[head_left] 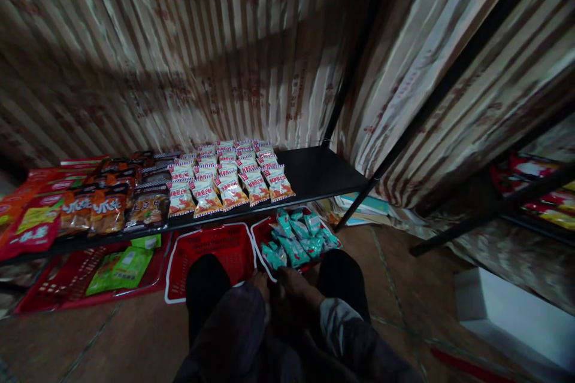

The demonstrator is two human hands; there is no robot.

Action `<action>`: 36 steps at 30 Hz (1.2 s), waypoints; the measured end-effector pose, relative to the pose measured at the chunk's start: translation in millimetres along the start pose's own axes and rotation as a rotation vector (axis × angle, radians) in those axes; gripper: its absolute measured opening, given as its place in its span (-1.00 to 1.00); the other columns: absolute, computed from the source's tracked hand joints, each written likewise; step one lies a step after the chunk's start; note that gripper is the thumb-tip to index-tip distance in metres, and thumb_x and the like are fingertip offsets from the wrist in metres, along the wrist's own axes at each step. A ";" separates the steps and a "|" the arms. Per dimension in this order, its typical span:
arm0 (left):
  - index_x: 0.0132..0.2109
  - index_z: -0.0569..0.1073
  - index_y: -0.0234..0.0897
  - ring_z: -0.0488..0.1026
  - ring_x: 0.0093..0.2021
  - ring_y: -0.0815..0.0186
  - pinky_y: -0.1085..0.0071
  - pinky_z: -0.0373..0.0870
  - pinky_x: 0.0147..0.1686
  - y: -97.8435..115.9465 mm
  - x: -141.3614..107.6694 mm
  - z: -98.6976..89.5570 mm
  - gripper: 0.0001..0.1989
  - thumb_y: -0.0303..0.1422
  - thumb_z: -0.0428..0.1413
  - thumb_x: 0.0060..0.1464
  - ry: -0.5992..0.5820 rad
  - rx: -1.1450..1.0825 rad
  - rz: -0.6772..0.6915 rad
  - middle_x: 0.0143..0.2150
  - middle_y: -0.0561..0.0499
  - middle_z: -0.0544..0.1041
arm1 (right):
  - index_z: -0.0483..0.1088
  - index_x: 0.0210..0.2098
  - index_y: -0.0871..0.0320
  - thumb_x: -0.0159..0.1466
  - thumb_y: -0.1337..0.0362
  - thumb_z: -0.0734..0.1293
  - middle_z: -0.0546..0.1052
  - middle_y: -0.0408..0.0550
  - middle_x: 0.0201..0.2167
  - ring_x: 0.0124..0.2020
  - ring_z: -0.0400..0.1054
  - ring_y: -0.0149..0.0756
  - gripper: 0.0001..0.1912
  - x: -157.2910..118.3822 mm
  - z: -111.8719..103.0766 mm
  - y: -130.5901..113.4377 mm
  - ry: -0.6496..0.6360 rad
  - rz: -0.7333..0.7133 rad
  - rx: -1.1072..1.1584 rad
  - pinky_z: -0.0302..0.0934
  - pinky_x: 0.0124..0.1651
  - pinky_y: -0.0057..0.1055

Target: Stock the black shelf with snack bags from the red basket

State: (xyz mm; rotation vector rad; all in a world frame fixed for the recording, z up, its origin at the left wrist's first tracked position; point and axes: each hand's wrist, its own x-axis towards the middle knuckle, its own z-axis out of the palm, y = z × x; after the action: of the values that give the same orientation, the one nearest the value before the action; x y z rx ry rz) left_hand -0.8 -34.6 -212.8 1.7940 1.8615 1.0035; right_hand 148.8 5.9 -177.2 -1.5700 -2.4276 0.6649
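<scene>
Low between my knees, my left hand [259, 285] is at the near right corner of a red plastic basket [179, 263] with a white handle. Its fingers are dim and partly hidden, so its hold is unclear. My right hand [294, 282] is curled at the front rim of a second red basket [257, 233], which also has a white handle. That basket is filled with small teal snack packets [294, 248]. Both baskets stand on the floor under the front edge of the shelf.
A black shelf [321, 173] carries rows of white-and-orange snack bags [231, 188], brown bags [108, 206] and red bags [38, 221]. Further left, another red basket [58, 281] holds green packets [128, 266]. Black posts and a white box [507, 311] stand right.
</scene>
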 end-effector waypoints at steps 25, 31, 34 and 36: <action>0.25 0.13 -0.46 -0.01 0.33 0.19 0.17 0.00 0.28 75.4 194.3 -105.5 -0.47 -0.39 -0.16 0.14 0.350 -0.192 -0.037 0.31 -0.26 0.13 | 0.17 0.21 0.19 0.31 0.24 0.08 0.19 0.13 0.24 0.28 0.02 -0.12 -0.51 165.6 -114.6 -89.6 0.618 -0.234 0.199 0.05 0.24 -0.04; 0.28 0.06 -0.40 0.00 0.33 0.21 0.20 0.01 0.28 83.0 219.6 -105.4 -0.43 -0.43 -0.13 0.11 0.319 -0.233 -0.059 0.31 -0.21 0.13 | 0.13 0.23 0.16 0.31 0.28 0.08 0.18 0.14 0.25 0.28 0.03 -0.13 -0.50 176.0 -110.4 -80.5 0.612 -0.212 0.175 0.08 0.22 -0.04; 0.28 0.06 -0.39 0.00 0.33 0.22 0.22 0.01 0.28 85.0 224.9 -108.4 -0.43 -0.42 -0.13 0.12 0.329 -0.232 -0.051 0.32 -0.20 0.13 | 0.14 0.23 0.17 0.30 0.30 0.08 0.20 0.15 0.24 0.28 0.03 -0.13 -0.50 177.7 -109.7 -78.5 0.604 -0.235 0.175 0.09 0.21 -0.04; 0.27 0.07 -0.39 -0.01 0.33 0.21 0.20 0.01 0.28 85.2 225.8 -109.0 -0.44 -0.41 -0.12 0.12 0.341 -0.227 -0.059 0.32 -0.21 0.13 | 0.16 0.21 0.17 0.29 0.31 0.08 0.22 0.15 0.22 0.27 0.04 -0.13 -0.51 178.4 -108.7 -78.9 0.603 -0.251 0.200 0.10 0.20 -0.05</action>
State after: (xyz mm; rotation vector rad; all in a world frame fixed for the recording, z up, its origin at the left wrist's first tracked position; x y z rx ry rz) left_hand -44.1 153.3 -31.3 1.5007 1.8834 1.5077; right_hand 48.7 168.6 -61.6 -1.1465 -1.9843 0.3119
